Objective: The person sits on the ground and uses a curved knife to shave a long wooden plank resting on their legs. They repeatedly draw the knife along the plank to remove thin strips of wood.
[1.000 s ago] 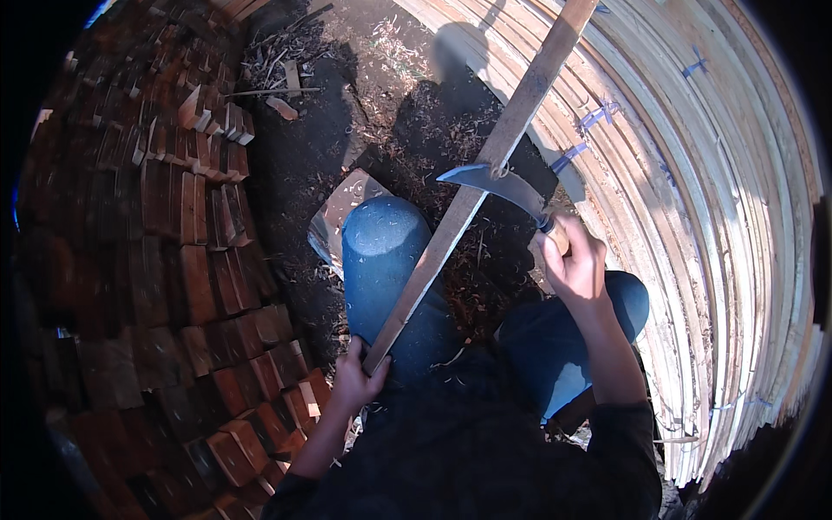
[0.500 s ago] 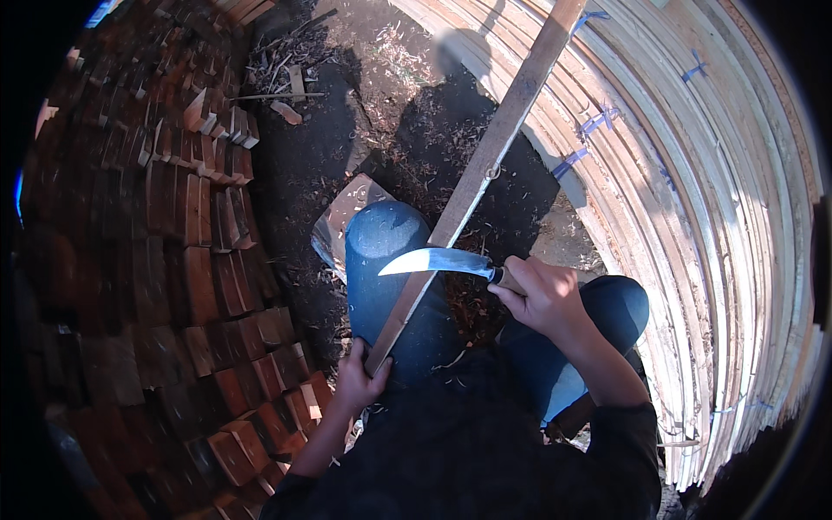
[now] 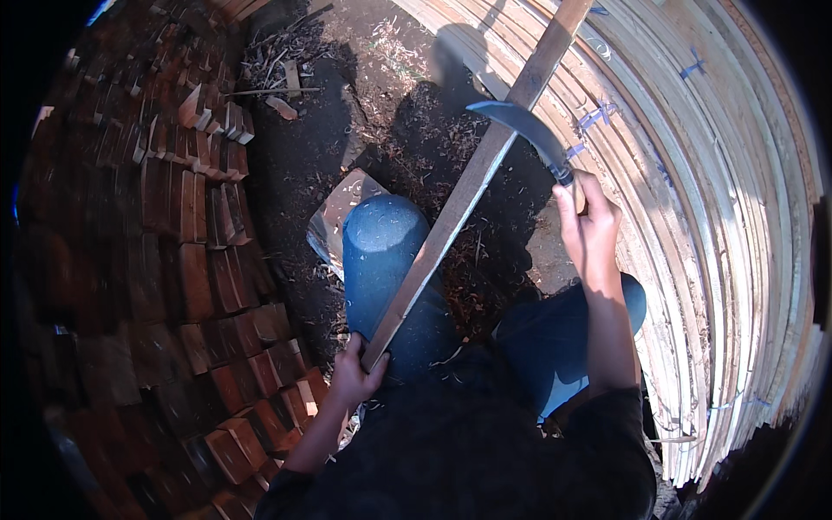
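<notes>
A long narrow wooden strip [image 3: 451, 212] slants from my lap up to the far right, resting across my left thigh. Its near end is gripped by my left hand [image 3: 355, 374], fingers wrapped round it. My right hand [image 3: 591, 221] is closed round the handle of a curved knife [image 3: 529, 130]. The blade lies across the strip's far part, its tip pointing left; I cannot tell whether the edge touches the wood. A pale edge runs along the strip's right side.
Stacked reddish-brown wood blocks [image 3: 195, 286] rise on the left. Bundles of long pale wood strips [image 3: 685, 217], tied with blue bands, lie on the right. Shavings litter the dark ground [image 3: 381, 113]. A flat block [image 3: 334, 212] sits by my left knee [image 3: 386, 230].
My right hand has moved the knife away from me, up and right along the strip, and the blade has turned. My left hand still grips the near end.
</notes>
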The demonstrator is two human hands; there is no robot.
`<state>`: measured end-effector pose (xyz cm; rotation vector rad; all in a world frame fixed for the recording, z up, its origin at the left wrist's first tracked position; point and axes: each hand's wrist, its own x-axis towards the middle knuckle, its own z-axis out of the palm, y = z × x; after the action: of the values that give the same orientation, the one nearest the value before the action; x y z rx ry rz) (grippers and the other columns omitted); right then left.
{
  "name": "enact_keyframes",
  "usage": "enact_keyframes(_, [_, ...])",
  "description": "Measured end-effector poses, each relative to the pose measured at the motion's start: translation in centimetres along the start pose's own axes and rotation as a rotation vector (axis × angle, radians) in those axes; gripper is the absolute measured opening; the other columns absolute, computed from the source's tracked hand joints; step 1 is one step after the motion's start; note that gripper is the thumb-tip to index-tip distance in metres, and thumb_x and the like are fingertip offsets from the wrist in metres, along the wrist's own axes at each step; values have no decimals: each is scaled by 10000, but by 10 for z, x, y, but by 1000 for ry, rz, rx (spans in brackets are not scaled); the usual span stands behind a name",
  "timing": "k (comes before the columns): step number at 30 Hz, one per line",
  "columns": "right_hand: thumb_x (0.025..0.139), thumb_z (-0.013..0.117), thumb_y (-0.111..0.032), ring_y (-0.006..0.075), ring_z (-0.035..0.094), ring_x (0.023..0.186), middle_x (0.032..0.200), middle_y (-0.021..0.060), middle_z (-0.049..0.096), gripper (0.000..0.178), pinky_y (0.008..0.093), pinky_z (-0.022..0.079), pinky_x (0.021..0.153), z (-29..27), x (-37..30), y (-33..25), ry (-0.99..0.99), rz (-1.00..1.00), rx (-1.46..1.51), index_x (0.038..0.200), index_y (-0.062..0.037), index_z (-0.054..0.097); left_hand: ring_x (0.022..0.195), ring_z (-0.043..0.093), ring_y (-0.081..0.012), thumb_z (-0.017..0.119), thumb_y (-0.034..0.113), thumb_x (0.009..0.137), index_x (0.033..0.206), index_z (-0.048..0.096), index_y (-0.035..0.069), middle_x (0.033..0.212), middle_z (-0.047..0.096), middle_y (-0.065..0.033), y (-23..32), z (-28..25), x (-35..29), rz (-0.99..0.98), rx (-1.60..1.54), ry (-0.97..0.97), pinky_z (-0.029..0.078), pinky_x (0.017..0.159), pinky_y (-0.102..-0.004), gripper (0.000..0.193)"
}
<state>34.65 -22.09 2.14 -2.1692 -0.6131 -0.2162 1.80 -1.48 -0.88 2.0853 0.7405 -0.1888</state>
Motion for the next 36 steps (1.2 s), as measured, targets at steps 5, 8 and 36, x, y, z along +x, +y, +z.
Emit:
enact_keyframes(5, [762,742,-283,205,603,511,655,54,577,307,315,466,425,14,-61,-33,-469,-389,-5,907,-55,596,629,645,-359,686,195,775,854,458,7,654,588,-193,-5,-3,2,13,28,-7,480,562,-384,306])
enact_keyframes(8, [751,750,-264,218,610,526,686,63,594,305,312,477,446,17,-54,-30,-421,-384,16,899,-52,588,612,639,-348,688,196,776,847,455,9,644,580,-182,-4,-4,7,-10,1,-36,473,558,-374,307])
enact_keyframes(36, [708,789,-231,253,632,578,706,91,623,304,325,495,497,26,-99,-27,-182,-117,-25,851,-46,596,693,454,-83,662,204,856,911,486,-1,704,484,-57,-4,-11,10,52,-257,-145,426,607,-287,275])
